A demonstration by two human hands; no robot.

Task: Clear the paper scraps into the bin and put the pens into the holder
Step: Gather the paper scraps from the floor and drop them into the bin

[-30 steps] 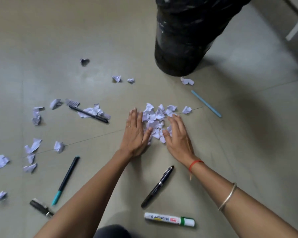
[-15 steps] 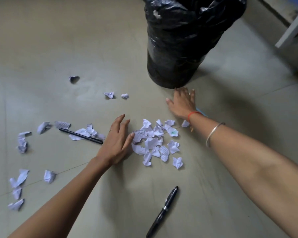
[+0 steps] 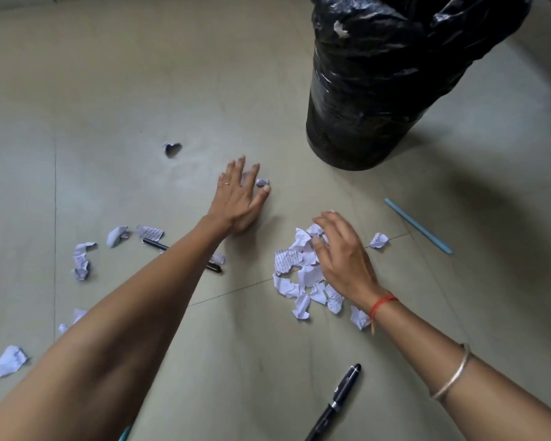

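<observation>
View from above of a person's two bare forearms reaching out over a pale floor (image 3: 109, 90) littered with torn paper.

The left hand (image 3: 239, 198) lies palm down with its fingers straight and spread. It grips nothing, and a small crumpled scrap (image 3: 262, 183) sits between its thumb and forefinger. The right hand (image 3: 344, 256) hovers with its fingers half curled over the main pile of paper scraps (image 3: 288, 261), thumb touching the paper. Whether it has pinched any cannot be told.

The bin (image 3: 379, 100), lined with a black bag, stands beyond both hands, nearer the right. More loose scraps (image 3: 81, 259) lie well to the left of the left arm, and one stray scrap (image 3: 378, 240) lies just right of the right hand. A blue pen (image 3: 417, 226) lies farther right. A black pen (image 3: 337, 402) lies near the right wrist on the body side, and a second black pen (image 3: 155, 243) passes under the left forearm. No pen holder is in view.

The step in hand appears to be gathering scraps into one heap; none looks binned in this reach, and the pens lie untouched. The next move probably calls for sweeping the far scrap back to the pile, then cupping both hands round the heap firmly enough to lift it to the bin.
</observation>
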